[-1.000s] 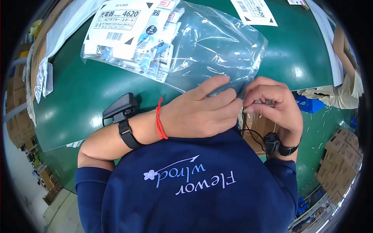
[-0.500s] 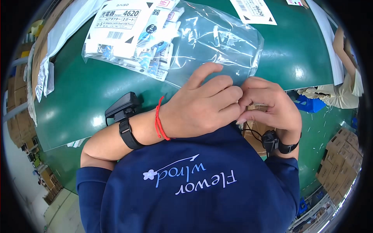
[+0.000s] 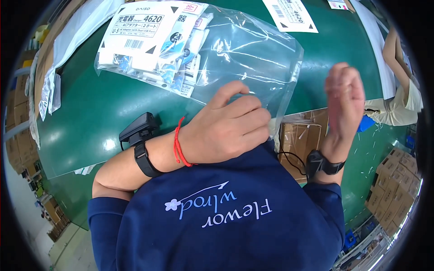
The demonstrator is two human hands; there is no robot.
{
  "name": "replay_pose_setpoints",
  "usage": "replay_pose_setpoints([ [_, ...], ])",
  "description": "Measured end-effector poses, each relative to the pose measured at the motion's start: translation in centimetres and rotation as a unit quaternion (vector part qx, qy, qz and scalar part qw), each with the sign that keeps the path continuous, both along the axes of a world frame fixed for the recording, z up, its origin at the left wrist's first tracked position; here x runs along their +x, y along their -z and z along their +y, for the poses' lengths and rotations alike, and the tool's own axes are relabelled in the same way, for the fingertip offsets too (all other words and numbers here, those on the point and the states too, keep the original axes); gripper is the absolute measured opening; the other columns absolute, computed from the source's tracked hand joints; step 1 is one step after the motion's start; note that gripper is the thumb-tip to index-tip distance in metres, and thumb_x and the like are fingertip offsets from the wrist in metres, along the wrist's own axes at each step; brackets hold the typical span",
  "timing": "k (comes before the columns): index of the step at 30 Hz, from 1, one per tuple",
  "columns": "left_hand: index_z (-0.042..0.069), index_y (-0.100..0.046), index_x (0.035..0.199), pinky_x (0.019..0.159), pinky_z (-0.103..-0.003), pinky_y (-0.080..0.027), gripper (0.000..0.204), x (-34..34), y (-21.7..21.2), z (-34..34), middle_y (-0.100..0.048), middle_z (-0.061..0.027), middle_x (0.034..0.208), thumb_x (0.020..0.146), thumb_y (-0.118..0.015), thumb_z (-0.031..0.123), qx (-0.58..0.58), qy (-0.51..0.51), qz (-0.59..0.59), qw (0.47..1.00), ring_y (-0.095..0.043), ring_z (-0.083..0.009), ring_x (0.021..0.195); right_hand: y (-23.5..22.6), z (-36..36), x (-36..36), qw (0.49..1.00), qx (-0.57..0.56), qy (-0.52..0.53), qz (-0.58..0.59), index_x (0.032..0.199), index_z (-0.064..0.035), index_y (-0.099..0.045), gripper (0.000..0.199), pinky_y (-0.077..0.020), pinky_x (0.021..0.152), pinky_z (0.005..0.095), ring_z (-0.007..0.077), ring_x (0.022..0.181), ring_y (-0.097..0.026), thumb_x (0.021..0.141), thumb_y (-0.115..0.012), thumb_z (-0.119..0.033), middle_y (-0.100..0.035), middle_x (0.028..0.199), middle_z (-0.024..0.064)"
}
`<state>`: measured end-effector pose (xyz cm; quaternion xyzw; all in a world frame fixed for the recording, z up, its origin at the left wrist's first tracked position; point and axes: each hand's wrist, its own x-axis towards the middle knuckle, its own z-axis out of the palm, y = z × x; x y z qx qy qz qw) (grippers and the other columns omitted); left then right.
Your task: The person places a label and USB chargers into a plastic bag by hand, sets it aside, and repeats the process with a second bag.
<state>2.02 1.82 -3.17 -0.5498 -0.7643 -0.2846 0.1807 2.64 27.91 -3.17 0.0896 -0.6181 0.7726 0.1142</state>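
Head view: clear bag (image 3: 253, 58) lies on the green counter (image 3: 122, 90), small packets (image 3: 186, 54) and a white label (image 3: 133, 34) bunched at its left end, slack film running right. Bag's near right corner is at the left hand (image 3: 237, 128). Left hand: palm down, fingers curled over that corner, fingertips hidden, so can't tell if the film is pinched. Right hand (image 3: 346, 97): well apart, up beyond the bag's right edge, fingers bent in, motion-blurred; can't tell if anything's in it. Loose label sheet (image 3: 291, 16) sits at the far side, right of the bag. Cardboard box (image 3: 300, 137) below the counter's near edge, between the hands. Red cord (image 3: 177, 142) on the left wrist.
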Motion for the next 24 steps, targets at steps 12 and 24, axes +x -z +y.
replay_pose_setpoints([
  [12,0.011,-0.057,0.077,0.091,-0.038,-0.038,0.008,0.2,-0.2,0.1,-0.054,0.0002,0.084,0.070,-0.062,0.011,0.020,-0.017,-0.034,0.999,-0.053,-0.0163,0.084,-3.5,-3.8,0.5,0.894,0.350,-0.277,0.032,0.079,-0.0055,-0.066,0.018,-0.0434,0.068,0.0304,0.0209,0.078,-0.055,0.065,-0.076,-0.010,-0.057,0.081,0.0054],
  [24,0.010,-0.058,0.078,0.088,-0.038,-0.038,0.010,-0.1,-0.4,-0.4,-0.055,0.0000,0.085,0.070,-0.063,0.012,0.044,-0.015,-0.019,0.999,-0.054,-0.0161,0.081,-1.6,-2.9,-0.4,0.951,0.218,-0.211,0.057,0.072,-0.0074,-0.058,0.013,-0.0377,0.062,0.0288,0.0157,0.073,-0.051,0.077,-0.069,-0.013,-0.057,0.084,0.0064],
])
